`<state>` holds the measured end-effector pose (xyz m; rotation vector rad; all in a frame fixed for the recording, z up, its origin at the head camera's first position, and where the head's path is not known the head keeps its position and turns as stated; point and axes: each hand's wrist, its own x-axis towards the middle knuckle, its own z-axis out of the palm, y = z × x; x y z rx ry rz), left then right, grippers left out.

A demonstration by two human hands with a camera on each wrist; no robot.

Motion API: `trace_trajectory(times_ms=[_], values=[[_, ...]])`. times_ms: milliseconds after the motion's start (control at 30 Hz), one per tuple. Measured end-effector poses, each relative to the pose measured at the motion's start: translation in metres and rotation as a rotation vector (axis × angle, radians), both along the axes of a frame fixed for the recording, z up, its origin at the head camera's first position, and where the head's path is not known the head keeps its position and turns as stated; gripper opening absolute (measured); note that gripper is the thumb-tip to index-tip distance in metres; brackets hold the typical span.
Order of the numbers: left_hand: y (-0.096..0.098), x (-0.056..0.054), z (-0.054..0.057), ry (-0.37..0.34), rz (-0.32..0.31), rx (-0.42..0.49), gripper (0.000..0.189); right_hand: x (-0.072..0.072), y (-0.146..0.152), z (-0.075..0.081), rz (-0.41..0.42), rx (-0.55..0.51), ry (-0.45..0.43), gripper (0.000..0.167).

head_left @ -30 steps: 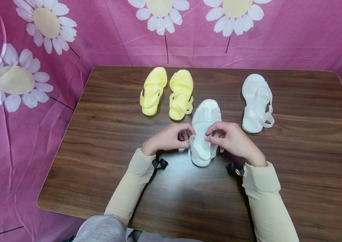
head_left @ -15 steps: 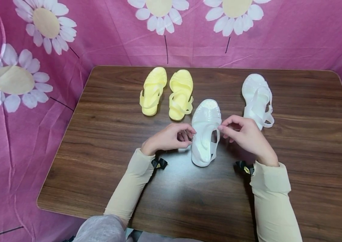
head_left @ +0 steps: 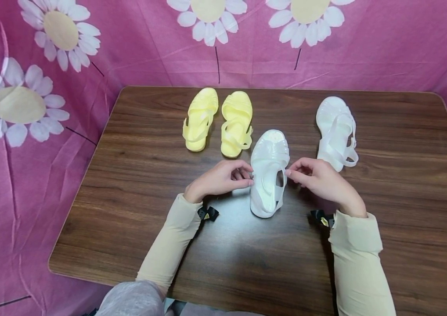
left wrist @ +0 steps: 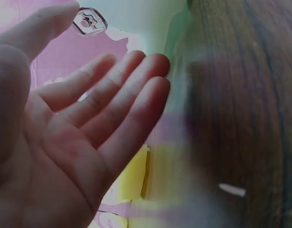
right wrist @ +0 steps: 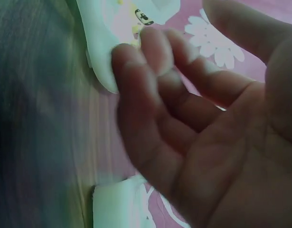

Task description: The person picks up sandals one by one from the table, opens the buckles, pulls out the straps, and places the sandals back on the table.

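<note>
A white jelly sandal (head_left: 267, 193) lies on the table between the two hands, toe pointing away, its strap loop along the right side. The left hand (head_left: 219, 179) is at its left edge, thumb and fingers apart; whether they touch the sandal cannot be told. In the left wrist view the left fingers (left wrist: 131, 107) look relaxed, near a small metal buckle (left wrist: 90, 21). The right hand (head_left: 322, 182) is at the strap on the right side, thumb tip close to it. Its fingers (right wrist: 141, 99) are loosely bent with the thumb apart, and nothing shows in the grasp.
A pair of yellow sandals, the left one (head_left: 200, 120) and the right one (head_left: 237, 125), stands at the back left. Another white sandal (head_left: 335, 131) lies behind the right hand. A pink flowered cloth (head_left: 255, 66) hangs behind the brown wooden table (head_left: 128, 175).
The right hand has moved from over the sandal to its right side, then slightly down and back. The strap opening on the right now shows. The left hand has barely moved.
</note>
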<state>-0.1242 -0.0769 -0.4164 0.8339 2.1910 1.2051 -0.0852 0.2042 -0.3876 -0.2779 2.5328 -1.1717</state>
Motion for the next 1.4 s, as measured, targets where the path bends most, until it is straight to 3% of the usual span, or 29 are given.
trace_trajectory(times_ms=[200, 567, 1067, 1400], values=[[0.0, 0.0, 0.001, -0.035, 0.024, -0.086, 0.039, -0.003, -0.004, -0.002, 0.047, 0.039, -0.09, 0.03], [0.003, 0.0, 0.002, -0.233, -0.006, -0.119, 0.047, -0.004, -0.011, -0.004, 0.135, 0.048, -0.211, 0.035], [0.005, 0.002, 0.001, -0.302, 0.023, -0.094, 0.043, -0.003, -0.02, -0.009, 0.148, 0.033, -0.302, 0.033], [0.006, 0.003, 0.003, -0.338, 0.043, -0.094, 0.045, -0.003, -0.022, -0.01, 0.147, 0.032, -0.291, 0.033]])
